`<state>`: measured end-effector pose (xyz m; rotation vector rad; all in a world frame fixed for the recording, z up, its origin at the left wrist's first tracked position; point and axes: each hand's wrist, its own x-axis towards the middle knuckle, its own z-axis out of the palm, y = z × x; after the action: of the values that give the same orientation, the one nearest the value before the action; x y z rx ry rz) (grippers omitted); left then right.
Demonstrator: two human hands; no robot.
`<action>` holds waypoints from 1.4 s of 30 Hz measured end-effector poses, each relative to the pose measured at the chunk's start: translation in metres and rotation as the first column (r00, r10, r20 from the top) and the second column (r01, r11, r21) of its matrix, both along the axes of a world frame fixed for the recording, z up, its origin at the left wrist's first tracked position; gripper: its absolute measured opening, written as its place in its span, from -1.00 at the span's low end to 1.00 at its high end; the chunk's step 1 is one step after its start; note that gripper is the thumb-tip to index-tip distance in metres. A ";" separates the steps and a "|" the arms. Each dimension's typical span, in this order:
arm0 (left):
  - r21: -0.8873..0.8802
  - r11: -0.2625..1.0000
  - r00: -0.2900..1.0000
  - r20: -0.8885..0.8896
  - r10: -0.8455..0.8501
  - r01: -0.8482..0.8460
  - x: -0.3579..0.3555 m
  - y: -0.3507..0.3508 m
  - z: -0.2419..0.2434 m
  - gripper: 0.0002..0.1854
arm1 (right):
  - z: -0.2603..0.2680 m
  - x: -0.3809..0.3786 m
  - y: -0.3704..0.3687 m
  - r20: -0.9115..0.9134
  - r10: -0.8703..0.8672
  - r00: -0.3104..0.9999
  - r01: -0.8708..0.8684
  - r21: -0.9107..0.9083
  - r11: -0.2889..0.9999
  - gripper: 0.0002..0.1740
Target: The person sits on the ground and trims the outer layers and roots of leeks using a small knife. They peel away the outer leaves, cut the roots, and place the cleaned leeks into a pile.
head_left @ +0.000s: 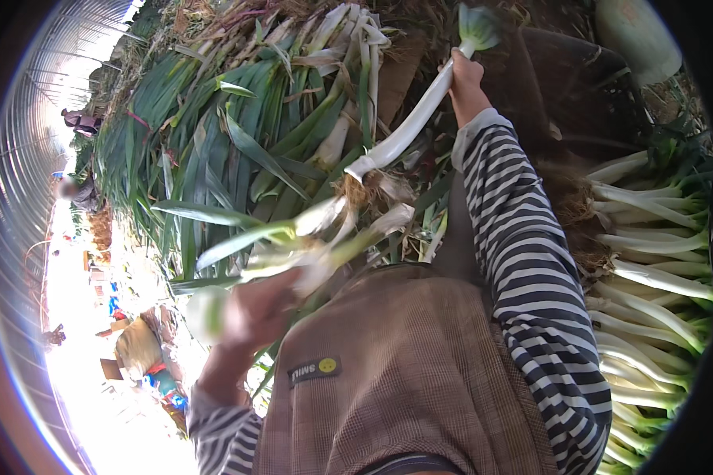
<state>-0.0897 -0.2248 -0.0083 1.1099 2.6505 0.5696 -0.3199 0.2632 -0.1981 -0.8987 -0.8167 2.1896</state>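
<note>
My right hand (467, 77) grips a long white leek (413, 116) just below its short, blurred green top. The leek slants down to the left, with its brown roots (356, 191) at the lower end. My left hand (264, 306), blurred, is closed around loose leek leaves (333, 255), pale and green, close below those roots. A blurred round white-and-green piece (214, 314) shows at the left hand's outer side; how it joins the rest cannot be told. Untrimmed leeks (261, 124) with long green leaves lie heaped beyond my hands.
At the right lie rows of white leeks (647, 285), roots towards me. A dark crate (594, 77) and a pale rounded object (639, 38) are at the upper right. Far left are people (82, 122), a filled sack (138, 347) and a ribbed tunnel wall (21, 196).
</note>
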 end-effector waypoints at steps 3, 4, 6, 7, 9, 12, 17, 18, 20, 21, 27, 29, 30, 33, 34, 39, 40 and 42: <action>0.088 0.857 0.450 -0.821 0.351 -0.508 -0.028 -0.154 0.089 -0.66 | 0.005 -0.001 -0.003 0.027 0.003 1.000 -0.004 0.063 0.998 -0.59; 0.110 0.617 0.282 -0.818 0.502 -0.779 -0.023 -0.196 0.116 -0.58 | 0.008 0.002 -0.010 0.007 0.047 0.999 -0.048 0.069 0.996 -0.59; 0.042 0.035 -0.023 -0.907 0.420 -0.998 -0.026 -0.238 0.151 -0.37 | 0.017 0.005 -0.032 -0.060 0.032 0.998 -0.023 0.141 0.990 -0.60; 0.067 -0.384 -0.197 -0.930 0.310 -0.921 -0.036 -0.237 0.153 -0.33 | 0.022 0.010 -0.041 -0.093 -0.012 0.996 0.028 0.176 0.984 -0.61; 0.298 0.377 -0.040 -0.827 0.560 -0.877 -0.053 -0.190 0.113 -0.35 | 0.037 0.023 -0.059 -0.141 -0.065 0.988 0.093 0.204 0.974 -0.64; 0.252 0.877 0.905 -0.016 0.426 -0.408 -0.078 -0.052 0.013 -0.30 | 0.070 0.056 -0.074 -0.184 -0.008 0.983 0.061 0.282 0.957 -0.66; 0.564 0.812 0.556 0.728 -0.401 -0.152 -0.044 0.155 -0.063 0.14 | 0.141 0.123 -0.030 -0.391 -0.080 0.917 0.186 0.241 0.953 -0.65; 0.509 0.850 0.570 0.742 -0.354 -0.134 -0.037 0.178 -0.059 0.12 | 0.158 0.142 -0.008 -0.400 -0.093 0.912 0.206 0.250 0.946 -0.65; 0.648 0.721 0.408 0.744 -0.529 -0.245 -0.021 0.195 -0.047 0.11 | 0.191 0.181 0.030 -0.423 -0.180 0.888 0.341 0.341 0.876 -0.69; 0.751 0.621 0.282 0.660 -0.696 -0.223 -0.014 0.197 -0.042 0.12 | 0.206 0.199 0.046 -0.397 -0.251 0.883 0.409 0.386 0.827 -0.71; 0.785 0.618 0.632 0.457 -0.625 0.043 0.015 0.189 -0.036 0.15 | 0.265 0.335 0.114 -0.407 -0.330 0.852 0.524 0.635 0.568 -0.74; 0.808 0.544 0.658 0.285 -0.697 0.226 0.025 0.191 -0.031 0.13 | 0.290 0.380 0.119 -0.447 -0.436 0.781 0.603 0.720 0.343 -0.77; 0.786 0.545 0.658 0.247 -0.711 0.293 0.030 0.191 -0.026 0.13 | 0.303 0.405 0.118 -0.462 -0.460 0.758 0.616 0.739 0.274 -0.78; 0.715 0.463 0.648 0.017 -0.762 0.524 0.040 0.190 -0.011 0.00 | 0.340 0.490 0.112 -0.497 -0.555 0.667 0.659 0.741 0.128 -0.79; 0.677 0.452 0.645 -0.044 -0.763 0.581 0.042 0.189 -0.008 -0.05 | 0.346 0.520 0.107 -0.448 -0.612 0.652 0.649 0.746 0.146 -0.78; 0.590 0.314 0.626 -0.451 -0.636 0.744 0.032 0.180 -0.027 -0.43 | 0.346 0.645 0.106 -0.479 -0.638 0.603 0.653 0.756 0.049 -0.73; 0.566 0.360 0.649 -0.469 -0.598 0.741 0.023 0.174 -0.035 -0.49 | 0.349 0.675 0.108 -0.355 -0.817 0.455 0.620 0.785 0.004 -0.73; 0.604 0.529 0.801 -0.404 -0.442 0.597 -0.008 0.160 -0.049 -0.56 | 0.351 0.736 0.109 -0.347 -0.900 0.263 0.558 0.816 -0.151 -0.70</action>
<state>-0.0976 -0.0645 -0.0577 2.1820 2.0122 1.4700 0.4164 0.3723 0.1534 -0.8320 -0.9812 0.2752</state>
